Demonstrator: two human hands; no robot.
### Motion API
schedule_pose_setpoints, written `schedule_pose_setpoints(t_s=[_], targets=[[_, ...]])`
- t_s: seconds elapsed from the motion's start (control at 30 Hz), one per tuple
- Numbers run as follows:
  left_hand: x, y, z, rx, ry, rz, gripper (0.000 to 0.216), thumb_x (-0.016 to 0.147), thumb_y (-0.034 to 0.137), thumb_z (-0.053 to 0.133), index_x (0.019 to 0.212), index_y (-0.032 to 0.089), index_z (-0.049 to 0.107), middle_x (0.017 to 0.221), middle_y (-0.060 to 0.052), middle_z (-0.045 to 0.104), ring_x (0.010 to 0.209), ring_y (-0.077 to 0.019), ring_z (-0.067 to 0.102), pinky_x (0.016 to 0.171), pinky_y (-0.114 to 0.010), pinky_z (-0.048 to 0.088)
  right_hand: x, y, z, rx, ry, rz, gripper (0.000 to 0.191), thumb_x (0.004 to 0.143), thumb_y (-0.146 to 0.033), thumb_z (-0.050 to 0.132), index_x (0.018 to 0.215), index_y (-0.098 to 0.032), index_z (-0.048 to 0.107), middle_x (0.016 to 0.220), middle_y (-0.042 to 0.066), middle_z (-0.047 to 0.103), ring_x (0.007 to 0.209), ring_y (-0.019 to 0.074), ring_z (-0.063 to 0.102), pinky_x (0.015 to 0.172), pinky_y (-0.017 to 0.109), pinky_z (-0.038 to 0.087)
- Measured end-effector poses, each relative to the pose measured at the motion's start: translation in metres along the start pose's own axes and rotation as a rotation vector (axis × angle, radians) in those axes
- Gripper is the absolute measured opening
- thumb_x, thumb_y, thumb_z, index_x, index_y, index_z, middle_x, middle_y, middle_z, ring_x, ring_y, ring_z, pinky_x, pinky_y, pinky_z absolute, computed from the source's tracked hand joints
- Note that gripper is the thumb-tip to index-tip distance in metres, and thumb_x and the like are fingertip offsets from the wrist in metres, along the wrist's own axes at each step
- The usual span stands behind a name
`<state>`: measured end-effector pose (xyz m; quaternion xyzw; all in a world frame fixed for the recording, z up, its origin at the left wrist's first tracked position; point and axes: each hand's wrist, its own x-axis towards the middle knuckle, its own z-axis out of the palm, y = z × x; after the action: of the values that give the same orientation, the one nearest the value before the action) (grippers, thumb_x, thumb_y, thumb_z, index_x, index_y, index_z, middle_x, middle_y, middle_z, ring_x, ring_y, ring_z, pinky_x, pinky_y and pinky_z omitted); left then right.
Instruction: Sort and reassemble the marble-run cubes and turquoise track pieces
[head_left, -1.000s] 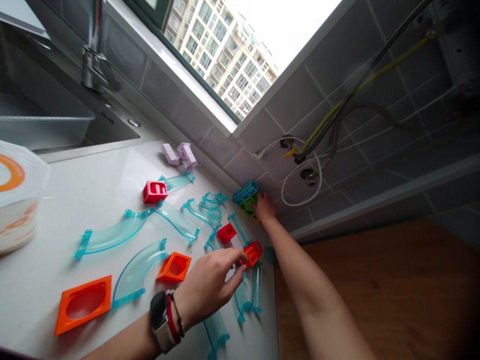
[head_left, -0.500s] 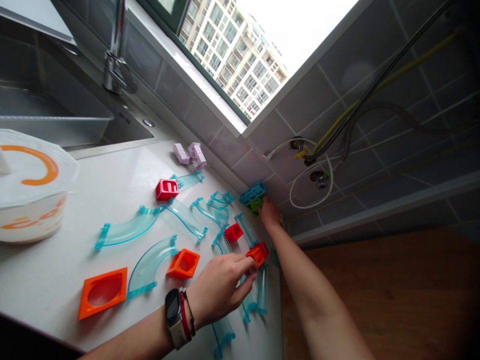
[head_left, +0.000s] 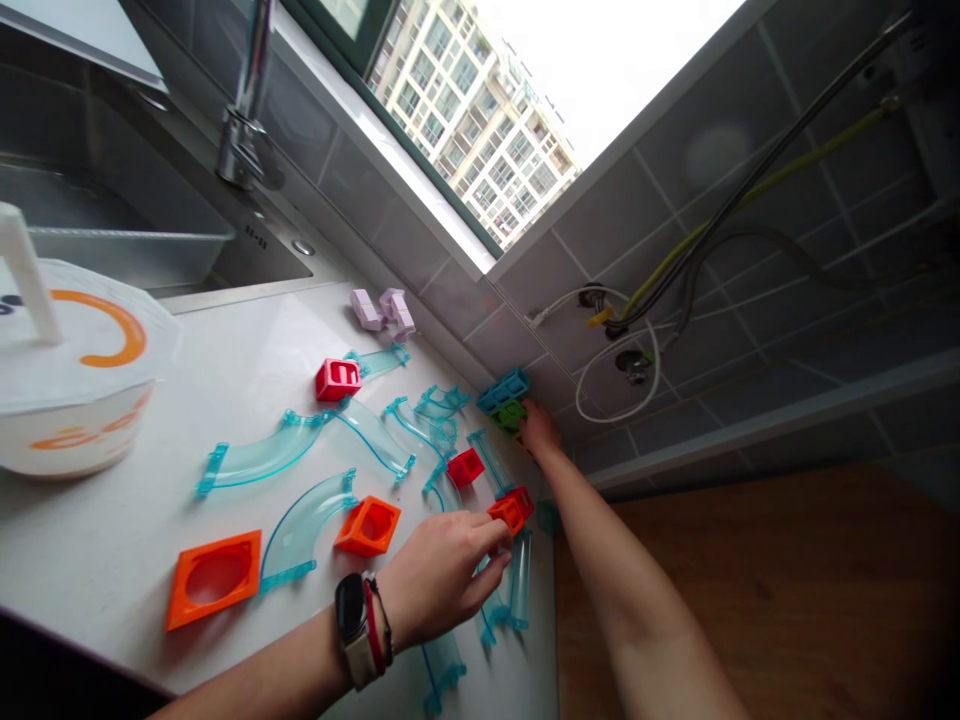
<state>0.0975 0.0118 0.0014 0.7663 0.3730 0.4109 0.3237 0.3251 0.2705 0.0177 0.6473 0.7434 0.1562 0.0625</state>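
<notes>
My left hand [head_left: 450, 565], with a watch on the wrist, has its fingers curled at an orange toy block [head_left: 510, 512]; a red block adjoins it. The exact grip of the fingertips is partly hidden. Against the wall, my right hand [head_left: 538, 430] closes on a green block [head_left: 511, 416], which sits against a blue block [head_left: 504, 390]; the fingers hide part of it. A clear blue track piece [head_left: 491, 462] runs between the blocks at my two hands. Another clear blue straight piece [head_left: 520, 580] lies below my left fingertips. Close by is a red block [head_left: 466, 467].
Curved clear blue track pieces [head_left: 262, 462], orange blocks [head_left: 214, 580] and a pinkish-red block [head_left: 338, 380] lie on the white counter [head_left: 255, 370]. Lilac pieces [head_left: 382, 312] rest by the wall. At left are a tub [head_left: 82, 420] and a sink [head_left: 187, 245]; the counter's edge drops off at right.
The view has shifted slightly, moving the tub and near blocks a little rightward in the picture. Both hands keep nearly the same places beside the blocks.
</notes>
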Motion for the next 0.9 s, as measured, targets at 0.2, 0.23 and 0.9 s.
schedule_pose_setpoints(t_s=[0.2,0.23,0.9], targets=[[0.0,0.001,0.0,0.024,-0.009,-0.004,0.014,0.101,0.027,0.054,0.102,0.024,0.067,0.098,-0.003,0.075,0.09,-0.0237,0.072,0.078,-0.035,0.053,-0.001,0.001,0.004,0.017,0.012,0.011,0.036,0.101,-0.034,0.066,0.134,-0.018,0.061,0.133,0.01,0.065,0.113,0.0253,0.068,0.095,0.047,0.059],[0.0,0.001,0.0,0.027,-0.012,-0.003,0.014,0.101,0.028,0.054,0.102,0.024,0.067,0.098,-0.003,0.075,0.09,-0.0237,0.072,0.078,-0.035,0.053,-0.001,0.0,0.004,0.019,0.012,0.015,0.036,0.101,-0.034,0.066,0.134,-0.018,0.061,0.133,0.01,0.065,0.113,0.0253,0.068,0.095,0.047,0.059],[-0.006,0.011,-0.001,0.226,-0.117,0.036,0.013,0.098,0.034,0.06,0.102,0.023,0.067,0.101,-0.006,0.074,0.086,-0.0264,0.072,0.074,-0.038,0.057,-0.078,-0.079,-0.074,0.15,-0.193,-0.145,0.05,0.098,-0.043,0.064,0.142,-0.02,0.058,0.117,0.015,0.077,0.108,0.0305,0.072,0.087,0.034,0.051]])
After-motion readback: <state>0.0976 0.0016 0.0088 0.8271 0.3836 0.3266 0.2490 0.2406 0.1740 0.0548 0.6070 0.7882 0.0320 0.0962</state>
